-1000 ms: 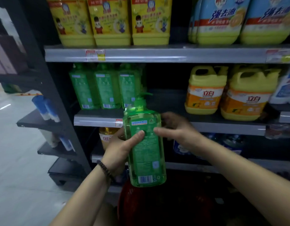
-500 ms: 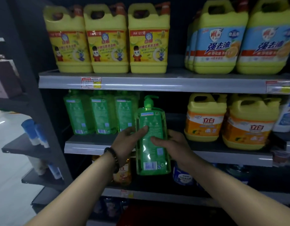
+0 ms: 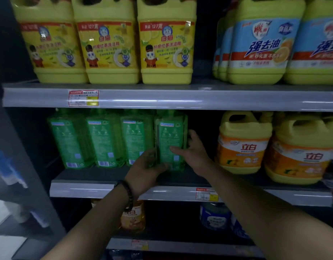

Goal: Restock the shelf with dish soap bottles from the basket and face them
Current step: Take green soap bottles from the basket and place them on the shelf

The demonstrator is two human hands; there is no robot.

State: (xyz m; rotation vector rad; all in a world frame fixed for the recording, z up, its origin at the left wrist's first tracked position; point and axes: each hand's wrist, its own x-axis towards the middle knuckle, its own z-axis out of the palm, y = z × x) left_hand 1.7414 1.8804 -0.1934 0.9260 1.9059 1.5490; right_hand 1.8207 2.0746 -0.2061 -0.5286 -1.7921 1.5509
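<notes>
Two hands on one green bottle at the middle shelf

Both hands grasp one green dish soap bottle [image 3: 170, 141] at the middle shelf [image 3: 98, 191]. It is just right of three green bottles [image 3: 103, 139] of the same kind and left of the yellow jugs [image 3: 244, 145] with orange labels, a dark gap between. Its pump top is lost in shadow under the edge of the upper shelf [image 3: 162, 100] — only the shoulders show. The left hand [image 3: 145, 171], a beaded bracelet [image 3: 127, 194] on its wrist, curls round the lower left corner and hides it, so whether the base sits on the board cannot be told. The right hand [image 3: 194, 152] lays its thumb across the label while its fingers wrap the right side, mostly out of sight behind the bottle. The bottle stands upright, long axis vertical, with a fine-print label turned outward like those of its neighbours; the print is too blurred to read. Dim light and smear blur the far left of the view.
</notes>
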